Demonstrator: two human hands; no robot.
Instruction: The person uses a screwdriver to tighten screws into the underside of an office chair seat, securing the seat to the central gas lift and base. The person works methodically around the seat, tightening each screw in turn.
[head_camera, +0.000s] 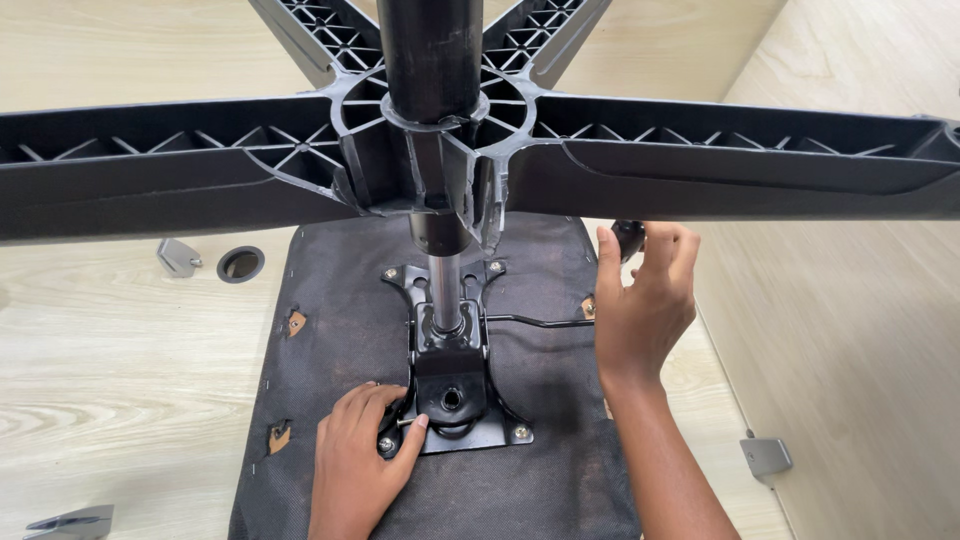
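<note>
Two hands work on an upturned chair seat (330, 400) lying on the pale wooden worktop (120, 340). Nearest, at six o'clock, the left hand (360, 450) rests on the black metal mounting plate (455, 390), its grip narrow, fingertips pinching a small bolt (402, 422). Further off, at three o'clock, the right hand (640, 300) curls its grip around the knob (628, 238) ending the thin lever (535, 321). Beyond, at twelve o'clock, the gas column (443, 285) rises into the five-armed base (700, 170).

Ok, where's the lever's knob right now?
In the head view the black knob sits right of centre, just under the chair base's arm, with the right hand cupped around it.
</note>
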